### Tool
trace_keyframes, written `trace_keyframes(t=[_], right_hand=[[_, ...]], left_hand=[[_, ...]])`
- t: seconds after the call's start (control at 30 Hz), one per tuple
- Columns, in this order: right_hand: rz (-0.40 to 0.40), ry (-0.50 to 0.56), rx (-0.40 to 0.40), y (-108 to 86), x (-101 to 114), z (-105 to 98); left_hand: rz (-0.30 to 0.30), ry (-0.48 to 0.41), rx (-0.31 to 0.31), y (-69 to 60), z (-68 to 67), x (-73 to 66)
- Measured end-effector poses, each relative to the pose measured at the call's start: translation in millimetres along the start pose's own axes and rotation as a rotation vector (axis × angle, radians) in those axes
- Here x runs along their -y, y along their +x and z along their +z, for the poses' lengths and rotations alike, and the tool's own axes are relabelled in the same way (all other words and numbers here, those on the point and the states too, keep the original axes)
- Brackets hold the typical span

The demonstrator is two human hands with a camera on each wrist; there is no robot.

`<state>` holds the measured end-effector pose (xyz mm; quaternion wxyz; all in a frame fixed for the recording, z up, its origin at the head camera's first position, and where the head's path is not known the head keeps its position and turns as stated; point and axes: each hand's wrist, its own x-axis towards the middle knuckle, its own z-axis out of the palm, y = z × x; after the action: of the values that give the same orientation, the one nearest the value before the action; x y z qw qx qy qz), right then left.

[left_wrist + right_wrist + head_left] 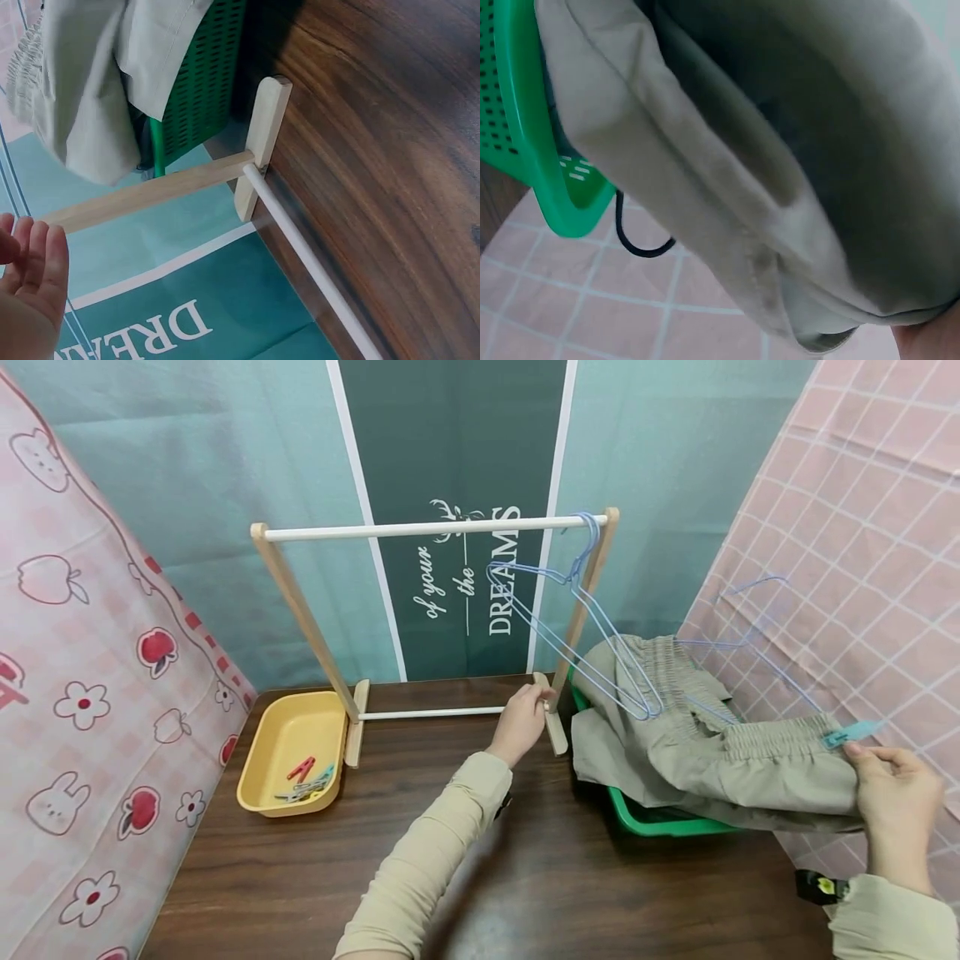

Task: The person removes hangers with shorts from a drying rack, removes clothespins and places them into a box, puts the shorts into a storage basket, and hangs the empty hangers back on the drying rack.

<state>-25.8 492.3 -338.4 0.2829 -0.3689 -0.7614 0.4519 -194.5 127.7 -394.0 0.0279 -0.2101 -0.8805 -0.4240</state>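
Note:
Greyish-khaki elastic-waist trousers point(780, 777) drape over a green basket point(675, 828). At their right end my right hand point(900, 806) grips the waistband, its thumb against a teal clothespin point(843, 737). In the right wrist view the cloth point(705, 172) covers most of that hand. A blue wire hanger point(783, 672) stands up from the waistband, its lower part hidden by the cloth. My left hand point(522, 722), fingers loosely bent and holding nothing visible, is in the air before the rack, near hanging blue hangers point(596, 610) in the left wrist view.
A wooden rack with a white top rail point(420, 529) stands at the back of the brown table point(300, 877). Left of it sits a yellow tray point(288, 727) with several clothespins point(307, 785). Printed cloths hang on three sides.

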Motion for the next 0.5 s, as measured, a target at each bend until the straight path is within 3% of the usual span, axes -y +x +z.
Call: trace_keyframes(t=[0.2,0.33,0.5], right_hand=[[-0.162,-0.161,-0.123,-6.0,11.0,13.7],[-0.233,-0.178,-0.143,-13.0,25.9,29.8],[-0.174,-0.152,-0.076,-22.8,49.4,43.3]], left_hand=[[0.042,-0.022,-0.034,2.7,-3.4,-9.2],[0.102,-0.043,-0.062,3.3,-6.3,-22.7],[0.186,-0.053,-0.091,1.3,-8.1,-42.7]])
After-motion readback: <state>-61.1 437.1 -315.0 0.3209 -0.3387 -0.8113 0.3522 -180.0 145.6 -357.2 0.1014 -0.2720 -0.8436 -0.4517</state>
